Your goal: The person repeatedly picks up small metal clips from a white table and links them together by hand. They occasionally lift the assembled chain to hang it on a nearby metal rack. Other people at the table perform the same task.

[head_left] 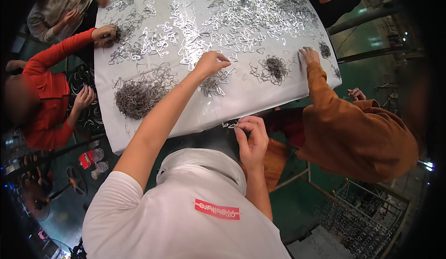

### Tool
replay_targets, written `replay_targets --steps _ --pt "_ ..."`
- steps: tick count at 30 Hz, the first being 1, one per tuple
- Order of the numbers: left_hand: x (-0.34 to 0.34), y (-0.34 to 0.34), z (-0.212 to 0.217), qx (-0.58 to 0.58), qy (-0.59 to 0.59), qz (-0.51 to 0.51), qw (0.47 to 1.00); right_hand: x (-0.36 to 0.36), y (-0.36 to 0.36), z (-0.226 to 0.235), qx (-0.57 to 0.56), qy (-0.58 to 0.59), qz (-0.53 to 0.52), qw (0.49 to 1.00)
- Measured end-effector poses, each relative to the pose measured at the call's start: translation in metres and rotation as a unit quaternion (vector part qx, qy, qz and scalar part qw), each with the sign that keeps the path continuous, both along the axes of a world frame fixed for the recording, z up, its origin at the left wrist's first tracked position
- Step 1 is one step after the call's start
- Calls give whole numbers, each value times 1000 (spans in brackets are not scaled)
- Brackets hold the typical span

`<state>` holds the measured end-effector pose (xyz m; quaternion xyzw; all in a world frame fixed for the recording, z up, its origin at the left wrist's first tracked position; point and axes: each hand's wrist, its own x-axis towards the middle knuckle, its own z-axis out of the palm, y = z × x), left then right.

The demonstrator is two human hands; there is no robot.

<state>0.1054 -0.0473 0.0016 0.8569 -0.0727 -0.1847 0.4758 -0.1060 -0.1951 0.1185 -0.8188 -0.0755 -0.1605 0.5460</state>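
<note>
My left hand [210, 65] reaches out over the white-covered table [186, 131], its fingers pinched together; whatever is between the fingertips is too small to make out. Just beneath it lies a small cluster of wire hooks [213, 85]. Close to my body, past the table's near edge, my right hand [253, 138] is closed on a few bent metal hooks [228, 125], which poke out past the thumb and forefinger. Left of my forearm sits a dense heap of darker wire hooks [137, 100]. A smaller dark heap [275, 68] rests to the right.
Shiny hooks [251, 15] are spread thickly over the table's far half. A person in red [49, 92] and another in grey work at the left side; a person in a brown sleeve [316, 75] reaches in from the right. A wire rack [357, 217] stands at lower right.
</note>
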Motion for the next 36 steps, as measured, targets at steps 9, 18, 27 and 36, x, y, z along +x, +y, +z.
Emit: replay_targets --steps 9,18,27,36 --pt "-56 10 -8 126 -66 1 990 -7 1 -2 29 6 28 999" --pt "-46 66 -14 -241 181 64 951 -18 7 -6 25 -27 56 998" --pt "-51 71 -16 -115 88 122 982 -24 7 2 26 -16 61 998" --pt "-82 45 -17 186 -177 -85 963 -26 6 5 25 -18 64 997"
